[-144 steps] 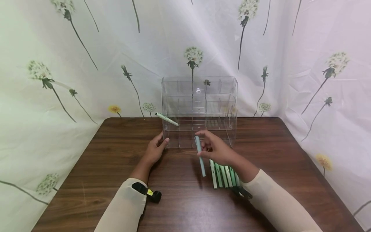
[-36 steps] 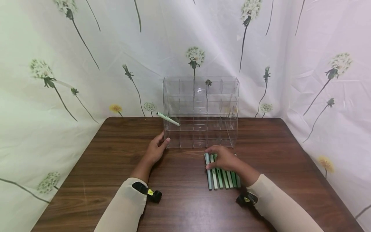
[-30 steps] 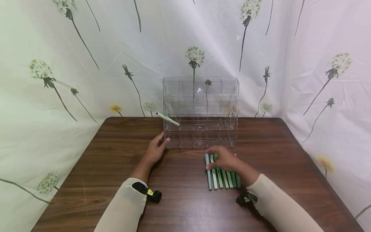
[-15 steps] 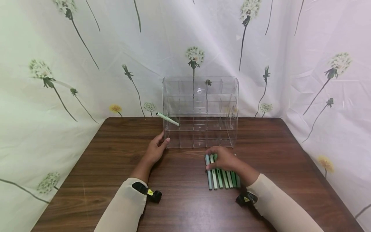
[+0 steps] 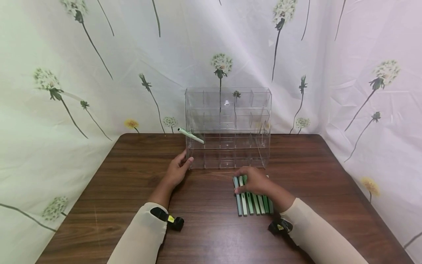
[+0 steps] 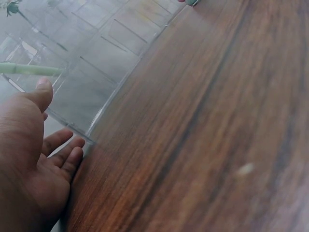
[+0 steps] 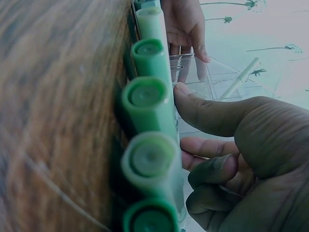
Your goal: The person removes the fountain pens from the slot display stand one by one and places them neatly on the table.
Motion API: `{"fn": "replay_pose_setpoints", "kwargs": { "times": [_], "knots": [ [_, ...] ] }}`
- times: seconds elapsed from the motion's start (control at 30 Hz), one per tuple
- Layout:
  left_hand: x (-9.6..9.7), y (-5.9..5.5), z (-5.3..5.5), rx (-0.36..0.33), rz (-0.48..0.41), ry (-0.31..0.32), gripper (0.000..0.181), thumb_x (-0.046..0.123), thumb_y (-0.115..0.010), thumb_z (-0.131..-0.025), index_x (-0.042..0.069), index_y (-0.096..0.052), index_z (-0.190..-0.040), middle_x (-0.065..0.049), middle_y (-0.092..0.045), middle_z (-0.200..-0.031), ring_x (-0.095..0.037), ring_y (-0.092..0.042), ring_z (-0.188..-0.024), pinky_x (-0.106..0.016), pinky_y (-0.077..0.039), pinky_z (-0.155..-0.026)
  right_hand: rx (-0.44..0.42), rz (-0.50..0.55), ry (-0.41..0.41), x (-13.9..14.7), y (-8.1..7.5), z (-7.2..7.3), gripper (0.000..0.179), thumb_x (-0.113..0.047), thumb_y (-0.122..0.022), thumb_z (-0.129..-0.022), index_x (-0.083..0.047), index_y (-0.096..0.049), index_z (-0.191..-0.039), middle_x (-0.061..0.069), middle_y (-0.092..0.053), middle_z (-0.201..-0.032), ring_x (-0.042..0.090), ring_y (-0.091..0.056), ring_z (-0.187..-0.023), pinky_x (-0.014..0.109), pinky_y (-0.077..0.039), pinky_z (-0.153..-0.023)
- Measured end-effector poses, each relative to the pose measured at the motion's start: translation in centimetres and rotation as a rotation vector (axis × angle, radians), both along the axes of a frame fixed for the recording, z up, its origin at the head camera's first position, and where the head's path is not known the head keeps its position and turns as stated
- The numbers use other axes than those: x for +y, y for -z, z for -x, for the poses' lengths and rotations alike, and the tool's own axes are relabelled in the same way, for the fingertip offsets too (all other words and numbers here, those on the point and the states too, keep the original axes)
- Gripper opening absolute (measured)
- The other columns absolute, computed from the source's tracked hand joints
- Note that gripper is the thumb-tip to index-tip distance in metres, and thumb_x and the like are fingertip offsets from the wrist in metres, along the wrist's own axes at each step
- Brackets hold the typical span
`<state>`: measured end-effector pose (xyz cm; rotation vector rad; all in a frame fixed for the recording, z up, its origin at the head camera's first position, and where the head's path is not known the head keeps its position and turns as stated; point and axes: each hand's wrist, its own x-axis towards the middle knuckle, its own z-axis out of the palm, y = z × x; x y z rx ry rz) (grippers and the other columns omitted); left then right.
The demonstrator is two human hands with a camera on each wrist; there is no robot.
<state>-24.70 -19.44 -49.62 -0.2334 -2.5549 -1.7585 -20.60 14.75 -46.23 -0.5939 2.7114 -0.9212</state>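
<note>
In the head view my right hand [image 5: 254, 180] pinches a light blue pen [image 5: 239, 205] at the left end of a row of pens [image 5: 251, 205] on the table. The row runs from pale to deep green, partly hidden under my hand. In the right wrist view my thumb [image 7: 207, 112] lies close along the pens. My left hand [image 5: 177, 171] rests against the lower left corner of a clear acrylic organizer [image 5: 227, 148], its thumb at the front and fingers along the side. A pale green pen [image 5: 192, 136] lies slanted across the organizer's left part, one end sticking out.
The organizer has several stepped tiers with dividers and stands toward the back of a brown wooden table [image 5: 211, 234]. Behind it hangs a white cloth [image 5: 158, 55] printed with dandelions. Each wrist wears a black strap with a camera [image 5: 178, 223].
My right hand has lowered the light blue pen from in front of the organizer to the row's left end. Since then the pen has shifted slightly toward me. My left hand stays put.
</note>
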Motion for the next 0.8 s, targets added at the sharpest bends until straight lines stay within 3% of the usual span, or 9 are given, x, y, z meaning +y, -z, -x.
{"fn": "replay_pose_setpoints", "kwargs": {
  "times": [0.37,0.8],
  "knots": [
    [-0.03,0.42,0.2,0.028,0.006,-0.007,0.066,0.033,-0.062,-0.114,0.013,-0.037,-0.171,-0.023,-0.049,-0.168,-0.041,-0.055,-0.151,-0.057,-0.043,-0.124,-0.023,0.0,0.017,-0.19,-0.47,-0.27,0.062,-0.025,-0.099,-0.082,-0.01,-0.075,-0.137,0.013,-0.071,-0.145,0.038,-0.064,-0.138,0.058,-0.054,-0.113],
    [-0.1,0.32,0.02,0.014,0.01,-0.008,0.067,0.035,-0.061,-0.114,0.015,-0.035,-0.172,-0.022,-0.05,-0.168,-0.042,-0.055,-0.15,-0.058,-0.044,-0.124,-0.002,0.052,-0.023,-0.1,-0.53,-0.12,0.059,-0.022,-0.096,-0.086,-0.007,-0.073,-0.138,0.016,-0.068,-0.148,0.04,-0.063,-0.139,0.059,-0.054,-0.112]
  ]
}}
